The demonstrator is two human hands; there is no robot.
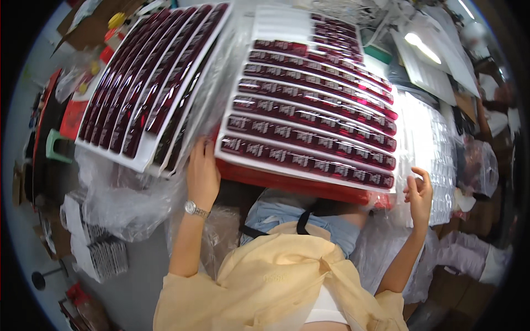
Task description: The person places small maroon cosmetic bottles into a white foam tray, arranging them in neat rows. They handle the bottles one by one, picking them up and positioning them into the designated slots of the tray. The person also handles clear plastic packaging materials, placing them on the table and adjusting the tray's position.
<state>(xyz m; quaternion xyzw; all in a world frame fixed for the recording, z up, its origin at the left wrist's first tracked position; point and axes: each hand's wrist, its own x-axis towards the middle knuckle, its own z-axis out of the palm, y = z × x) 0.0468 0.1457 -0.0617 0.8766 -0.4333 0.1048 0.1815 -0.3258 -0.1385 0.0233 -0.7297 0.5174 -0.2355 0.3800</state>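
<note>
Upper center: flat white tray, rows of glossy dark-red rounded pieces. Left hand at its lower-left corner, fingers nearly straight; can't tell grip, fingertips unclear. Right hand half-curled, empty, by lower-right corner.

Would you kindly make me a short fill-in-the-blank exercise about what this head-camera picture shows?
1. The wristwatch is worn on the ____ wrist.
2. The right hand holds ____.
3. Straight ahead, the dark red strips lie on a panel coloured ____.
4. The support under that panel's near edge is ____.

Missing words: left; nothing; white; red.
</note>
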